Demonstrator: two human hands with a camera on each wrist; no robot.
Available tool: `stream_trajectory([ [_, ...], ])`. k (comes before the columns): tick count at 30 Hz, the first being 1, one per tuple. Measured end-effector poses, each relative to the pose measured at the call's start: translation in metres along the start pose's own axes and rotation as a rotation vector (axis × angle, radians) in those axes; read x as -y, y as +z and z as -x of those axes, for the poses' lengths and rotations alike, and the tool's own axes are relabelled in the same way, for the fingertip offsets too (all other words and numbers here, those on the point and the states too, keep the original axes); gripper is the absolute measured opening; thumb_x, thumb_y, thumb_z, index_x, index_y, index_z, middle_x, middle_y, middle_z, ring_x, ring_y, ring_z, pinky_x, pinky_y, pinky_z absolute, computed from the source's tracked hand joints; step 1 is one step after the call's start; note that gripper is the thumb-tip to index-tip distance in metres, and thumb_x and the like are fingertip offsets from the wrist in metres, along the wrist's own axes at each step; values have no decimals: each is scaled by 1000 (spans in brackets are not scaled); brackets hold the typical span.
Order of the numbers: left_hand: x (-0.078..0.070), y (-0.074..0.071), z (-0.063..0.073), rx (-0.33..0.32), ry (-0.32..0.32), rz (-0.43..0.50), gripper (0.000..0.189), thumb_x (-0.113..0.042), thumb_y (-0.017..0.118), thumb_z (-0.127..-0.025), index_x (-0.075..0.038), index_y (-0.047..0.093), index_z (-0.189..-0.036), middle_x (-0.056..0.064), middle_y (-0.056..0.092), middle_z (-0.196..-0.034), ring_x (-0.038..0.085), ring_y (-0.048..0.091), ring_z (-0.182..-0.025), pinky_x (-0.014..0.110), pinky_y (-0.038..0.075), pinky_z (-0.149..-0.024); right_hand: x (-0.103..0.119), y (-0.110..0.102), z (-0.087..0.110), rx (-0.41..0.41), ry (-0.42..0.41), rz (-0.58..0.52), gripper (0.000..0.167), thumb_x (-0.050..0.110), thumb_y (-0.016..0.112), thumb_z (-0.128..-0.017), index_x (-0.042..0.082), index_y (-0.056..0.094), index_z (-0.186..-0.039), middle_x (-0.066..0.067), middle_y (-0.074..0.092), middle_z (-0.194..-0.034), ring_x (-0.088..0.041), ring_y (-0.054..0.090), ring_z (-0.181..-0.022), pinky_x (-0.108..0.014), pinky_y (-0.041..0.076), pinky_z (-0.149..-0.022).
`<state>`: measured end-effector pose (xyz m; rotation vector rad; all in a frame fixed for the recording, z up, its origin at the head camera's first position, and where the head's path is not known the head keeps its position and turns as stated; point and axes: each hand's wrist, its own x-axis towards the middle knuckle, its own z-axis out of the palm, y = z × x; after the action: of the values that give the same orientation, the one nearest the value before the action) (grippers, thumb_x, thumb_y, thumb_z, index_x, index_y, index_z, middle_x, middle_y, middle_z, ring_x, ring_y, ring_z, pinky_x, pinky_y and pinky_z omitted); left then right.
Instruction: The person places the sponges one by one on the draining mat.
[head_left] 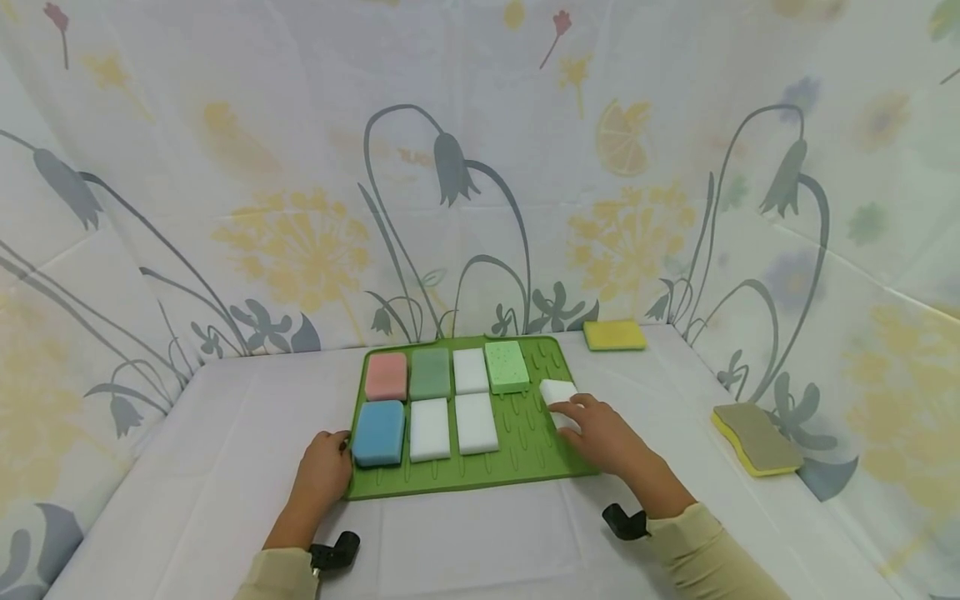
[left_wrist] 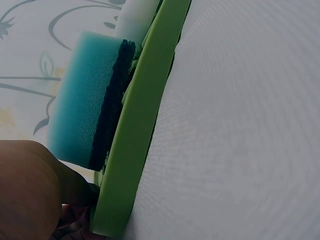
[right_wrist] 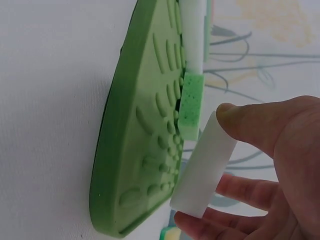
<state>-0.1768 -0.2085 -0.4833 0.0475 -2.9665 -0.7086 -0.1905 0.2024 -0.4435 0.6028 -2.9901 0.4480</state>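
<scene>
A green ribbed mat (head_left: 517,450) with a raised rim lies on the table. My right hand (head_left: 603,433) pinches a white sponge block (right_wrist: 205,165) between thumb and fingers, tilted over the mat's right side. At the left edge, my left hand (head_left: 324,471) grips the mat's rim, its thumb near the corner in the left wrist view. Beside that hand sits a blue sponge (head_left: 378,433) with a dark scouring layer underneath. Also on the mat are a pink sponge (head_left: 386,377), a dull green sponge (head_left: 430,373), a speckled light green sponge (head_left: 507,365) and several white blocks (head_left: 430,429).
A yellow sponge (head_left: 614,335) lies behind the mat's right corner, near the back curtain (head_left: 480,233). Farther right, a wavy grey-and-yellow sponge (head_left: 757,439) rests by the side curtain. White cloth (head_left: 480,542) covers the table in front of the mat.
</scene>
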Motion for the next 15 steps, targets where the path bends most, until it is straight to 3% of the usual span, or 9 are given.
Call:
stream_trajectory([
  [15, -5, -3, 1, 10, -19, 3, 35, -4, 48, -95, 13, 57, -123, 29, 58, -111, 42, 58, -105, 53, 50, -86, 23, 8, -4, -20, -30, -26, 40, 19, 64, -93, 13, 58, -132, -19, 57, -130, -39, 58, -115, -53, 48, -95],
])
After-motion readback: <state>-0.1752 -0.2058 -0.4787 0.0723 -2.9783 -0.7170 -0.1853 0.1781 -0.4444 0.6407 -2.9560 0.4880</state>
